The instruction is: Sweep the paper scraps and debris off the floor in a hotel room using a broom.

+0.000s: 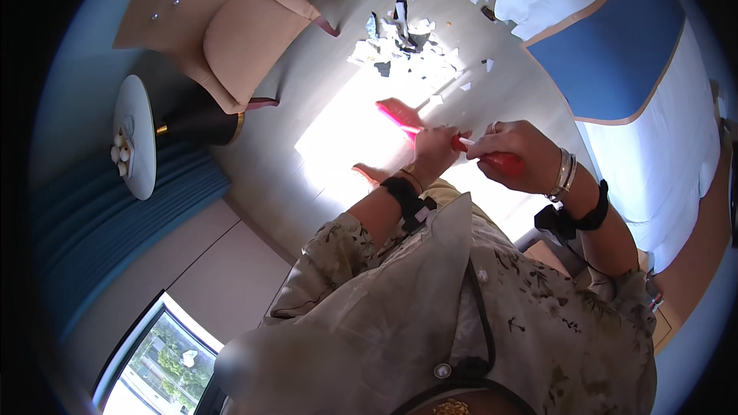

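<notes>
My right hand [513, 155] is closed around the red grip [503, 163] of a tool with a white shaft [466, 142]. Just left of it, my left hand [441, 147] wraps the same shaft lower down, by a red collar [458, 143]. Beyond my left hand a red, flat-looking head [399, 115] shows over the sunlit floor. It resembles a broom or dustpan head, but glare hides its detail. Farther ahead, a heap of torn paper and dark scraps [409, 49] lies on the floor.
Loose scraps [489, 63] are scattered around the heap. A beige armchair [253, 40] and a round white side table [138, 138] stand at left. A bed with a blue runner [617, 52] is at right. One foot [370, 174] shows below my left hand.
</notes>
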